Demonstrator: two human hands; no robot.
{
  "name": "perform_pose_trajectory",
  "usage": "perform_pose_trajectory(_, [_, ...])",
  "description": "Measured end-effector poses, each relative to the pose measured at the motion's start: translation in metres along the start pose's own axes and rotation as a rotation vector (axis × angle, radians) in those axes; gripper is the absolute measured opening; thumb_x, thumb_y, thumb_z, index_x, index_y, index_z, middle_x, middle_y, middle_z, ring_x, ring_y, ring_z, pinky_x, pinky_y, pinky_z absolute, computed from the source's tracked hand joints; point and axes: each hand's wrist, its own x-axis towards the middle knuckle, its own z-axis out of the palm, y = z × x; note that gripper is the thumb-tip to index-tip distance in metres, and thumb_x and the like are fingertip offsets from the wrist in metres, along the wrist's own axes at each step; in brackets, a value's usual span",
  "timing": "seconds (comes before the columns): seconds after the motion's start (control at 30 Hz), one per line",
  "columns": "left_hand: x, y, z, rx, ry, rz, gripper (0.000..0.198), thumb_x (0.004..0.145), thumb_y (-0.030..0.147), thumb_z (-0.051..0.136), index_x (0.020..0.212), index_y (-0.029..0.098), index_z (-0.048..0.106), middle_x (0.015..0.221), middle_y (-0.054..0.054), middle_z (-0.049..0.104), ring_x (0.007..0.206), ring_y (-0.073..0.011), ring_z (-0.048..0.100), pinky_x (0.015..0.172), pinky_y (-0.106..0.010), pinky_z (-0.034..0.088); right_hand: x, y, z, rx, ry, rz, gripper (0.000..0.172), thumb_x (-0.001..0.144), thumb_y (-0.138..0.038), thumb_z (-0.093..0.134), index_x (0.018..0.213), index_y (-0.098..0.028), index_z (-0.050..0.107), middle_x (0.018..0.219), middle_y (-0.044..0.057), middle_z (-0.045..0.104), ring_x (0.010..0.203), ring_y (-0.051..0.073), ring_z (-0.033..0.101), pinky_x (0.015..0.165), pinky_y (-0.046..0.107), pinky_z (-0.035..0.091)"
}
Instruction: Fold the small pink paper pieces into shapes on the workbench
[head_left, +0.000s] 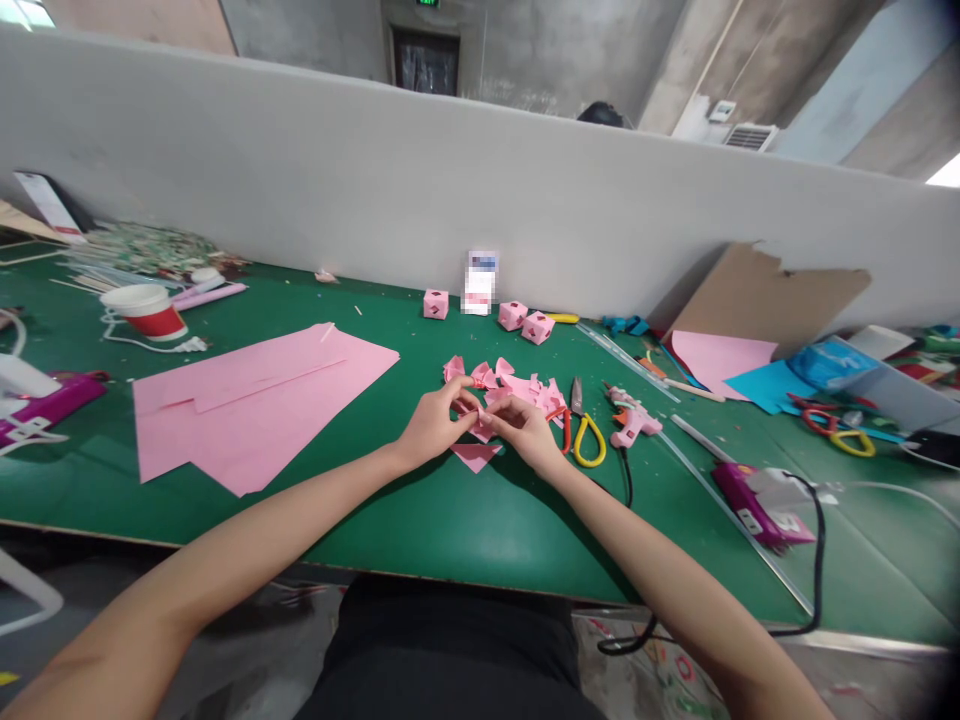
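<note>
My left hand and my right hand meet over the green table, both pinching a small folded pink paper piece. A pink paper triangle lies flat just below the hands. Behind them is a heap of several folded pink paper pieces. Three small pink paper cubes stand farther back near the wall.
Large pink paper sheets lie at the left. Scissors with yellow and red handles and a pink glue gun rest right of my hands. A red paper cup stands back left. A white partition bounds the table. Cardboard leans at the right.
</note>
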Motion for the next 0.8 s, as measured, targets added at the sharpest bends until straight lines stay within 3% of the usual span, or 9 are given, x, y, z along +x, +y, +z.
perform_pose_trajectory(0.4, [0.0005,0.0057,-0.0030,-0.095,0.017,-0.075,0.032,0.082,0.024,0.063,0.112,0.019,0.053,0.089,-0.003,0.076,0.080,-0.0183,0.073,0.081,-0.032,0.056,-0.0012,0.0050,-0.0012,-0.184,0.095,-0.082,0.034,0.076,-0.051,0.072,0.079,-0.019,0.064,0.074,0.003,0.068,0.064,0.016,0.064,0.059,0.028,0.053])
perform_pose_trajectory(0.53, [-0.0001,0.0034,-0.0019,-0.085,0.022,-0.062,0.030,0.083,0.027,0.063,0.111,0.020,0.053,0.091,-0.003,0.076,0.079,-0.0186,0.073,0.080,-0.033,0.057,-0.0032,0.0063,0.0003,-0.283,0.136,-0.134,0.031,0.081,-0.050,0.068,0.081,-0.020,0.064,0.075,0.003,0.068,0.065,0.016,0.064,0.062,0.029,0.054])
perform_pose_trajectory(0.7, [-0.0014,0.0025,0.0015,-0.147,-0.039,-0.069,0.041,0.081,0.032,0.066,0.116,0.018,0.050,0.101,-0.007,0.074,0.081,-0.0183,0.073,0.073,-0.030,0.059,-0.0038,0.0058,0.0014,-0.328,0.206,-0.235,0.025,0.086,-0.041,0.062,0.100,-0.021,0.064,0.091,0.006,0.071,0.080,0.019,0.068,0.071,0.032,0.056])
perform_pose_trajectory(0.8, [-0.0017,0.0006,0.0037,-0.136,-0.033,-0.068,0.040,0.080,0.029,0.066,0.115,0.017,0.050,0.099,-0.008,0.074,0.083,-0.0183,0.072,0.075,-0.030,0.059,-0.0041,0.0066,0.0004,-0.397,0.180,-0.257,0.019,0.088,-0.038,0.060,0.094,-0.021,0.066,0.089,0.006,0.072,0.079,0.020,0.068,0.074,0.034,0.056])
